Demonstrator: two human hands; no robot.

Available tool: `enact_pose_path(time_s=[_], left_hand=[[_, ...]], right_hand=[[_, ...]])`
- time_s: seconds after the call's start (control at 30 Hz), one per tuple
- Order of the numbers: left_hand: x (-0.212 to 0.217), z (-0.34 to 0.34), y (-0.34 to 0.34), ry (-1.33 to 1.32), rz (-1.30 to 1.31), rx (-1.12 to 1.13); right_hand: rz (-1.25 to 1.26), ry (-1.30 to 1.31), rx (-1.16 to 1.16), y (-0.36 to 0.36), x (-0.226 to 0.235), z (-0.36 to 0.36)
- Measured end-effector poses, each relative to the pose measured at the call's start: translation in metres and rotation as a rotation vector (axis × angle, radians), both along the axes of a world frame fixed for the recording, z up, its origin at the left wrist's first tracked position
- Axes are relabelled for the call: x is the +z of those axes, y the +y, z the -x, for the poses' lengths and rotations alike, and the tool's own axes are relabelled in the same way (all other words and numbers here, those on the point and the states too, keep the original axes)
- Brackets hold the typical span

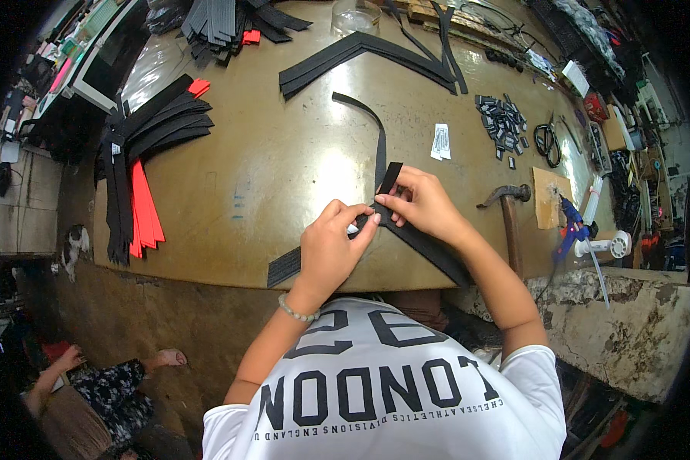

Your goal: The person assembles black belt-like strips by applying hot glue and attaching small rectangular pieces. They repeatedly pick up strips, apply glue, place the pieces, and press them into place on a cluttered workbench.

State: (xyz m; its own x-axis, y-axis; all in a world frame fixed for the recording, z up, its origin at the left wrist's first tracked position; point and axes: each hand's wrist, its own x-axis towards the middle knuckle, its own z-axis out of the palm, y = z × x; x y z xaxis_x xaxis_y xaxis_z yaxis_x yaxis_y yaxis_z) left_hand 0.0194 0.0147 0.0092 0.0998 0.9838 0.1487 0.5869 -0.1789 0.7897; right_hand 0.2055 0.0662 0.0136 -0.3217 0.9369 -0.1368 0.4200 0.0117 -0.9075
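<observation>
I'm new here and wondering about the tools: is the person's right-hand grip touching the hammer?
Apart. The head view shows bare tabletop plainly between the right-hand grip and the hammer.

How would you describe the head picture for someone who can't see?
A person's left hand and right hand meet at black strips on a shiny brown table. Around them lie bundled black strips, red strips, a hammer, scissors and small dark pieces.
</observation>
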Motion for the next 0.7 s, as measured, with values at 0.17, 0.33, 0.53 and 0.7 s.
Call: enact_pose_path(time_s=[0.17,0.33,0.53,0.7], left_hand=[[-0.003,-0.005,-0.004,0.148,-0.104,-0.019],[0.0,-0.009,-0.007,0.307,-0.15,-0.056],[-0.001,0.003,-0.004,-0.045,0.014,-0.047],[-0.003,0.003,-0.005,-0.006,-0.058,-0.063]], right_hand=[[0.099,-0.109,-0.084,0.004,0.005,0.004],[-0.416,-0.35,-0.184,-0.019,0.005,0.006],[-0.712,-0.476,0.153,-0.081,-0.008,0.002],[-0.62,-0.489,0.167,-0.077,-0.005,0.002]])
